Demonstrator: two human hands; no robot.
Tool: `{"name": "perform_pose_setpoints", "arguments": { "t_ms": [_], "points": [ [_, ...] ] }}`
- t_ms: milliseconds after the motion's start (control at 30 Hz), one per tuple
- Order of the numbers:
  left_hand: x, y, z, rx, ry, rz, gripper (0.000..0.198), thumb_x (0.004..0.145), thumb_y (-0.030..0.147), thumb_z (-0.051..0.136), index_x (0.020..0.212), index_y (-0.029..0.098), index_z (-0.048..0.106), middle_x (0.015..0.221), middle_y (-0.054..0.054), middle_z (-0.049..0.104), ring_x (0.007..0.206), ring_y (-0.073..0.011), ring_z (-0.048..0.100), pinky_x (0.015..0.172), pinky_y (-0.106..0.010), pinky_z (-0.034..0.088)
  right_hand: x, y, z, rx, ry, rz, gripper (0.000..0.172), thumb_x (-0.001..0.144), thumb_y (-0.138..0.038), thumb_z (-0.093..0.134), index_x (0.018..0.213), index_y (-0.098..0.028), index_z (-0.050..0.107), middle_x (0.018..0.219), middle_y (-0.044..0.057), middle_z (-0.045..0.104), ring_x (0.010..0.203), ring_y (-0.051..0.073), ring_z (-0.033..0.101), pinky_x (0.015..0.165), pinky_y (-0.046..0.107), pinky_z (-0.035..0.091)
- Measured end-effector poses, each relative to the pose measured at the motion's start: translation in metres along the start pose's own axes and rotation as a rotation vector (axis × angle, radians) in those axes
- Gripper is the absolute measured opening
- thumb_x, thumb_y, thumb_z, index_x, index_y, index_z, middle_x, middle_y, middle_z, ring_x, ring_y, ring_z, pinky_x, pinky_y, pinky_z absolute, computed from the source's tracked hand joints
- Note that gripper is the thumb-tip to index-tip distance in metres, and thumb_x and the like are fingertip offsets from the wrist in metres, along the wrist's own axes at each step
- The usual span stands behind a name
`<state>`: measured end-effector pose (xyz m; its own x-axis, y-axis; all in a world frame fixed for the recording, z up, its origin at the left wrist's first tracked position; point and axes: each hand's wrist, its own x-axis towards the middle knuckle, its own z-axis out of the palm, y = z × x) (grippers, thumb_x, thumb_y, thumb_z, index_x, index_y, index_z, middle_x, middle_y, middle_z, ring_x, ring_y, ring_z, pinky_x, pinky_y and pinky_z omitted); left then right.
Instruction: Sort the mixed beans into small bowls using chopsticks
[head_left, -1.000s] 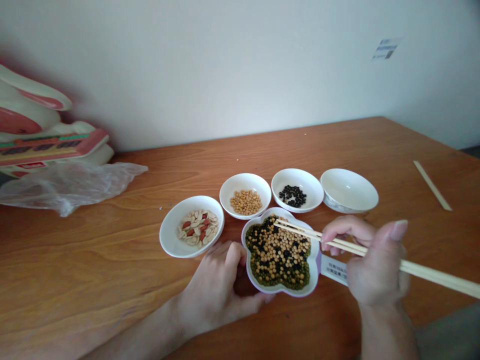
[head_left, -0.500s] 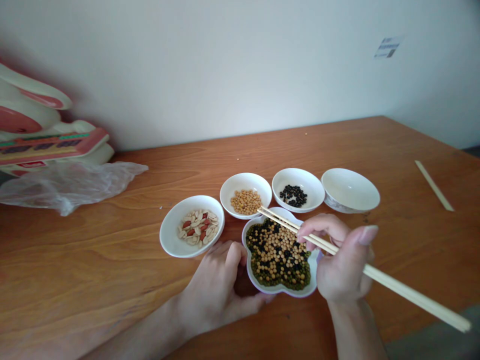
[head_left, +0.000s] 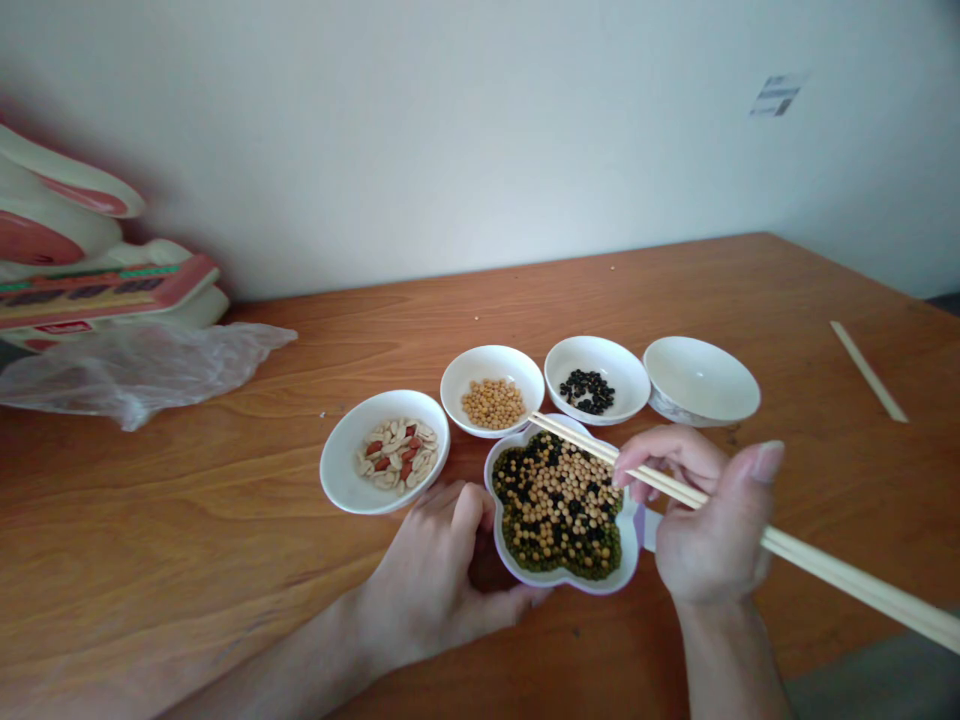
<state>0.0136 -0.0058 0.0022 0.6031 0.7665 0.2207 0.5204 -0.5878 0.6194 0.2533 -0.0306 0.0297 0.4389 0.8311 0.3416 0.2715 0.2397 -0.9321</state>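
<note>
A white flower-shaped dish [head_left: 628,560] near me holds mixed yellow, black and green beans. My left hand [head_left: 439,575] is curled round its left rim and steadies it. My right hand [head_left: 709,525] is closed on a pair of wooden chopsticks [head_left: 592,450], whose tips hover over the dish's far edge, close to the bowl of yellow beans [head_left: 492,372]. Beyond stand a bowl of black beans [head_left: 596,365], an empty white bowl [head_left: 701,380], and at the left a bowl of peanuts and pale seeds [head_left: 384,440].
A crumpled clear plastic bag [head_left: 135,370] and a white and pink object [head_left: 82,270] lie at the table's far left. A single loose wooden stick [head_left: 868,370] rests at the far right. A label [head_left: 649,525] peeks from under the flower dish. A white wall bounds the wooden table [head_left: 225,520].
The chopstick tips swung from over the mixed dish toward the yellow bean bowl, then drew back slightly to the right. My left hand stayed on the dish.
</note>
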Motion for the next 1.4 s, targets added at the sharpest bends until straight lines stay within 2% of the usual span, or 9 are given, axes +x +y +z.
{"name": "perform_pose_setpoints", "arguments": {
  "t_ms": [133,333,500,667,933,1400],
  "points": [
    [0.001,0.0,0.0,0.009,-0.003,-0.003,0.05,0.078,0.049,0.091,0.095,0.027,0.05,0.085,0.0,0.075,0.071,-0.0224,0.072,0.062,-0.034,0.053,0.003,0.0,-0.01,0.008,-0.045,0.018,0.093,0.101,-0.085,0.019,0.063,-0.021,0.074,0.055,0.008,0.062,0.052,0.019,0.057,0.048,0.03,0.043],
    [0.0,-0.001,0.0,0.005,0.006,0.013,0.051,0.078,0.05,0.091,0.095,0.027,0.049,0.087,0.0,0.075,0.071,-0.0226,0.073,0.062,-0.034,0.054,0.004,0.006,-0.03,-0.077,-0.24,0.078,0.096,0.1,-0.087,0.012,0.063,-0.022,0.072,0.058,0.007,0.065,0.053,0.017,0.057,0.048,0.029,0.045],
    [0.0,-0.001,0.0,0.02,0.016,0.02,0.051,0.078,0.05,0.091,0.096,0.027,0.05,0.088,-0.001,0.076,0.075,-0.0235,0.074,0.064,-0.035,0.055,0.005,0.007,-0.034,-0.067,-0.356,0.106,0.098,0.099,-0.088,0.008,0.065,-0.022,0.071,0.058,0.007,0.064,0.053,0.017,0.059,0.048,0.029,0.044],
    [0.0,-0.001,0.0,0.009,0.024,0.025,0.05,0.078,0.049,0.091,0.096,0.027,0.051,0.087,0.0,0.076,0.072,-0.0219,0.074,0.062,-0.033,0.055,0.0,0.0,-0.033,-0.062,-0.319,0.188,0.098,0.097,-0.089,0.004,0.066,-0.022,0.067,0.058,0.005,0.061,0.054,0.017,0.056,0.049,0.029,0.041],
    [-0.001,0.0,0.0,0.009,0.02,0.02,0.052,0.076,0.049,0.093,0.095,0.027,0.051,0.088,0.0,0.076,0.071,-0.0226,0.073,0.062,-0.034,0.054,0.0,0.005,-0.033,-0.098,-0.328,0.197,0.096,0.101,-0.084,0.003,0.067,-0.022,0.068,0.059,0.005,0.061,0.055,0.017,0.052,0.052,0.03,0.038],
    [-0.001,0.0,0.0,0.005,0.002,0.007,0.05,0.078,0.048,0.091,0.096,0.026,0.05,0.088,0.0,0.075,0.073,-0.0223,0.072,0.064,-0.034,0.053,0.002,0.009,-0.033,-0.106,-0.333,0.092,0.091,0.106,-0.078,0.011,0.066,-0.021,0.07,0.057,0.004,0.062,0.052,0.015,0.055,0.048,0.027,0.041]
  ]
}}
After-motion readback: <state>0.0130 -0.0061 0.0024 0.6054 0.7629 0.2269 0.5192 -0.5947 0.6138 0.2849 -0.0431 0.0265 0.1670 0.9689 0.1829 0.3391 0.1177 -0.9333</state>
